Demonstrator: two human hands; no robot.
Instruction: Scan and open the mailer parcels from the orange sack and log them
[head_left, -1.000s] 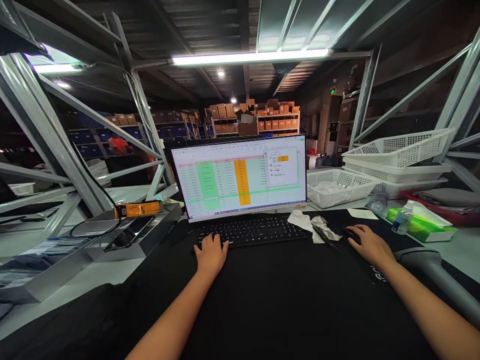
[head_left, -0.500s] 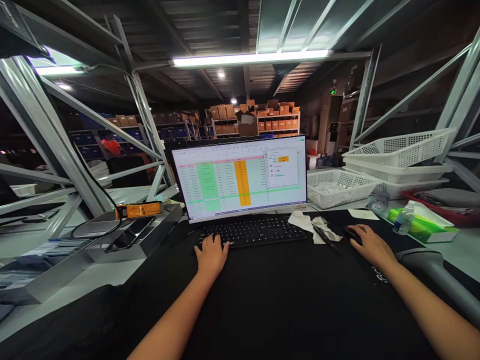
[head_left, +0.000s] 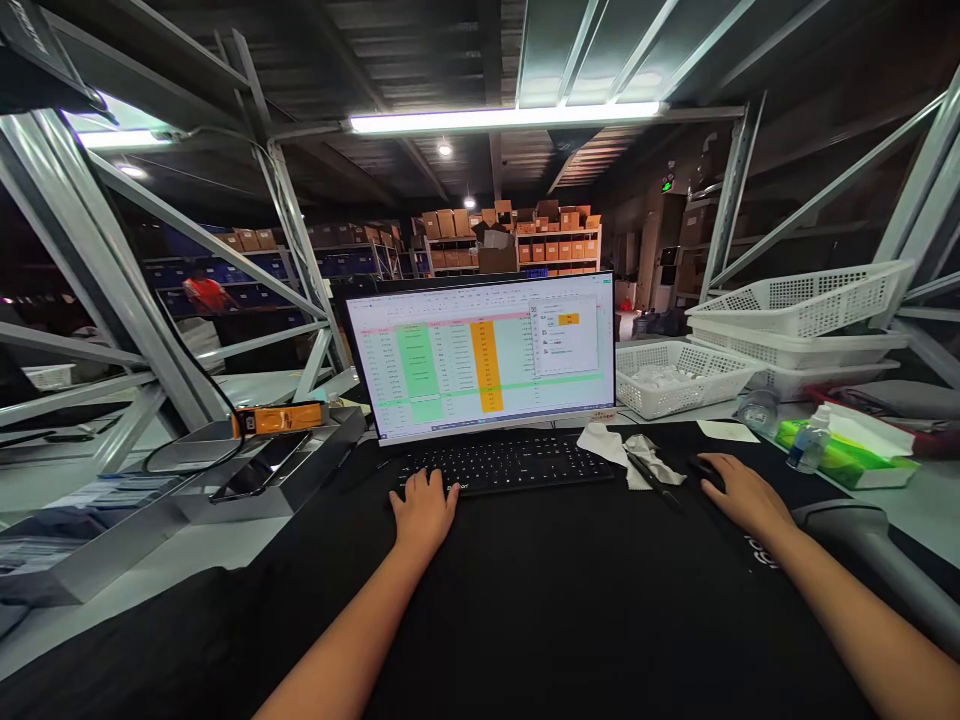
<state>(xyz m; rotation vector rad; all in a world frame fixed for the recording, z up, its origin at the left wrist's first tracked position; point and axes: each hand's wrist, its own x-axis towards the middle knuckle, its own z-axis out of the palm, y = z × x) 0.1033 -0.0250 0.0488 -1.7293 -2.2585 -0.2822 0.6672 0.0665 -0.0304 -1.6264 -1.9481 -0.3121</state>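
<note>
My left hand [head_left: 424, 510] rests with its fingers spread on the left end of a black keyboard [head_left: 525, 462]. At the right, my right hand [head_left: 742, 492] lies curved over a dark computer mouse [head_left: 703, 468], which is mostly covered by the fingers. Both forearms lean on a black desk mat [head_left: 570, 600]. Behind the keyboard stands a monitor [head_left: 480, 355] showing a spreadsheet with green and orange columns and a small pop-up window. Between the keyboard and the mouse, a black pen [head_left: 654, 482] lies against crumpled white tissue [head_left: 602, 442].
White plastic baskets [head_left: 795, 345] are stacked at the right, behind a green tissue box [head_left: 862, 462] and a clear bottle [head_left: 808, 445]. A grey scanner [head_left: 877, 560] lies beside my right forearm. Grey trays [head_left: 112, 545] hold packets at left. A person in red [head_left: 206, 293] is far back.
Both hands stay where they were on the keyboard and mouse. The view shifts very slightly, and the distant person in red has moved to the left.
</note>
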